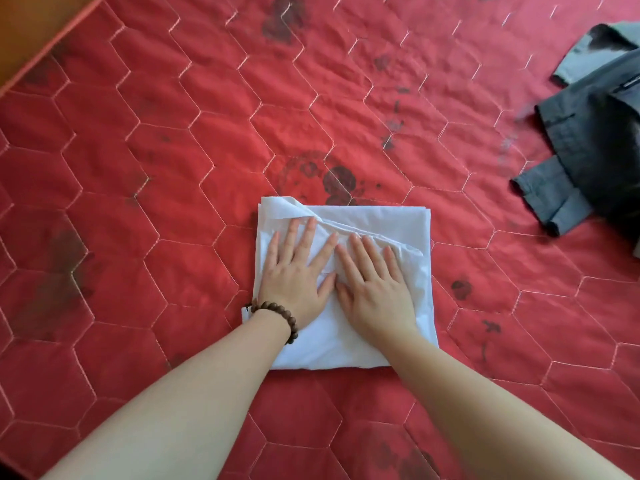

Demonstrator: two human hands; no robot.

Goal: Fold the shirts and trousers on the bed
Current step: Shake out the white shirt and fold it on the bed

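A white shirt (388,223) lies folded into a compact rectangle in the middle of the red quilted bed (173,168). My left hand (298,271), with a brown bead bracelet on its wrist, presses flat on the left half of the shirt, fingers straight and spread. My right hand (374,282) lies flat beside it on the right half, fingers straight too. The two hands nearly touch at the thumbs. Dark grey trousers (588,140) lie crumpled at the right edge of the bed, apart from both hands.
The bed cover has a stitched hexagon pattern and dark printed patches. An orange-brown floor or frame strip (31,26) shows beyond the bed's far left corner. Bare cover surrounds the folded shirt on all sides.
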